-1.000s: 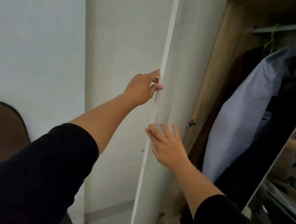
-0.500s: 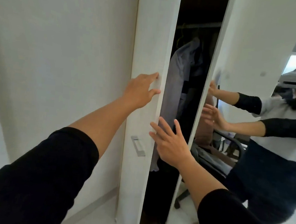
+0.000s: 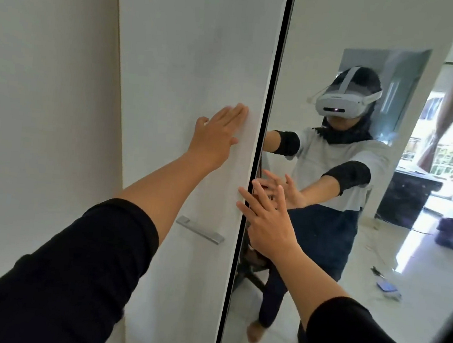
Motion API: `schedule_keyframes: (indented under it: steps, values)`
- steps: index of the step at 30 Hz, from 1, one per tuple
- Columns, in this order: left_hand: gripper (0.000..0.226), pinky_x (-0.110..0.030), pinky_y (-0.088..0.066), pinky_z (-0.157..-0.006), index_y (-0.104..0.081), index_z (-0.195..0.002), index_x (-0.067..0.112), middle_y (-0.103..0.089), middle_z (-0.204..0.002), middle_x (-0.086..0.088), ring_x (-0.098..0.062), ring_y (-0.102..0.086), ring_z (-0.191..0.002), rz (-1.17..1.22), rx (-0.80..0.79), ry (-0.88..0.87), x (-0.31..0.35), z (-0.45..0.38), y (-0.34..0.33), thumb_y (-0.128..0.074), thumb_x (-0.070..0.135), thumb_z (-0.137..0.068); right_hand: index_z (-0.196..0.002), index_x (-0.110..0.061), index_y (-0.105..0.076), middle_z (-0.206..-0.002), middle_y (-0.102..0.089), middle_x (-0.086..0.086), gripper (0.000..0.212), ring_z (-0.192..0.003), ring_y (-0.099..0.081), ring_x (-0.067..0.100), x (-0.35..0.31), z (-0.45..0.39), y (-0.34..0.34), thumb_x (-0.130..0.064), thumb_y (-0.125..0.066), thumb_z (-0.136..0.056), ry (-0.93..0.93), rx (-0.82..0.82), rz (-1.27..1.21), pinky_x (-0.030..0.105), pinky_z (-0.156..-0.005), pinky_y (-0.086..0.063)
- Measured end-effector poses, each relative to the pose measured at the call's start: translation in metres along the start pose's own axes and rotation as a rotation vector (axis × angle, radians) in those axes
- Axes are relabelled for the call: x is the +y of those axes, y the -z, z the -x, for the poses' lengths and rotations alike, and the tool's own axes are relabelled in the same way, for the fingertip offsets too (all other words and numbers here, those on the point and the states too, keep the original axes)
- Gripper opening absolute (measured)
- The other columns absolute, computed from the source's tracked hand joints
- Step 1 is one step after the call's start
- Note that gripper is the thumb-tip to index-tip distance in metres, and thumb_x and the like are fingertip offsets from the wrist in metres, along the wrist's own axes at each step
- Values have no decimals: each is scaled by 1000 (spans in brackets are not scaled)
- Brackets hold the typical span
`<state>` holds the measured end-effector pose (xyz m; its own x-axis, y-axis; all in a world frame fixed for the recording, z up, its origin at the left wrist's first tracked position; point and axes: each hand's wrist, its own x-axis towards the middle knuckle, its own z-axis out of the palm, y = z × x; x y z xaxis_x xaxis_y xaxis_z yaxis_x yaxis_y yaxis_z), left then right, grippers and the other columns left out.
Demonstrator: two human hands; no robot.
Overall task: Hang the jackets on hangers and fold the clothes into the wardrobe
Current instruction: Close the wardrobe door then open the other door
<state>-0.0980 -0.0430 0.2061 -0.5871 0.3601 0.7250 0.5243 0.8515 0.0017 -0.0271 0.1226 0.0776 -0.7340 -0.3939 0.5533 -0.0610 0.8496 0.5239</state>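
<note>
The left hand [image 3: 217, 137] lies flat with straight fingers together against the plain white wardrobe door [image 3: 190, 71], palm on the panel, gripping nothing. It sits above the short brushed-metal bar handle [image 3: 199, 229] fixed to that door and does not touch it. The right hand [image 3: 267, 222] is spread wide, fingers straight and apart, its fingertips [image 3: 245, 195] at the edge where the white door meets the tall mirrored wardrobe door [image 3: 342, 44]; whether the palm actually presses the glass cannot be told. It holds nothing. Both forearms are bare below black sleeves [image 3: 71, 280].

The two doors stand nearly flush, with only a thin dark seam between them, so the inside of the wardrobe and any jackets, hangers or folded clothes are hidden. The mirror reflects the person with arms stretched forward, and a bright tiled room behind with a dark cabinet [image 3: 408, 194] and a dark bucket [image 3: 452, 231] on the floor.
</note>
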Motion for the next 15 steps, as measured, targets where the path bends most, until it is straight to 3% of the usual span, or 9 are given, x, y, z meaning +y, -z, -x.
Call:
schedule_keyframes:
  steps: [4, 8, 10, 13, 15]
  values:
    - [64, -43, -18, -110, -1, -150, 26, 2, -159, 11, -11, -3, -146, 24, -15, 3, -1, -15, -28, -38, 17, -99, -124, -20, -61, -145, -44, 4, 51, -141, -27, 32, -2, -10, -18, -34, -66, -75, -107, -73, 59, 58, -113, 9]
    - [66, -44, -15, -111, -1, -150, 26, 5, -158, 11, -10, 0, -146, 81, 17, -7, -4, -17, -43, -40, 16, -98, -126, -17, -60, -146, -43, 6, 61, -141, -24, 30, -7, -13, -32, -32, -71, -68, -149, -71, 38, 57, -113, 9]
    - [66, -44, -16, -110, -1, -150, 26, 5, -158, 11, -10, 0, -146, 82, 20, -25, -6, -18, -45, -40, 17, -98, -130, -19, -56, -149, -38, 5, 60, -143, -22, 30, -10, -13, -29, -34, -66, -73, -173, -102, 66, 56, -111, 18]
    - [64, -45, -16, -111, -4, -150, 26, 1, -159, 10, -12, -1, -146, 128, 22, -12, -4, -19, -44, -40, 20, -99, -146, -22, -31, -159, -12, 2, 60, -147, 0, 27, -13, -13, -17, -35, -46, -89, -144, -166, 88, 52, -97, 39]
    - [60, -44, -16, -111, -10, -150, 24, -4, -159, 8, -13, -4, -146, 189, 37, 25, 2, -18, -42, -41, 24, -98, -149, -23, -20, -159, -4, 2, 60, -146, 10, 27, -12, -7, -8, -34, -37, -93, -129, -227, 107, 53, -91, 42]
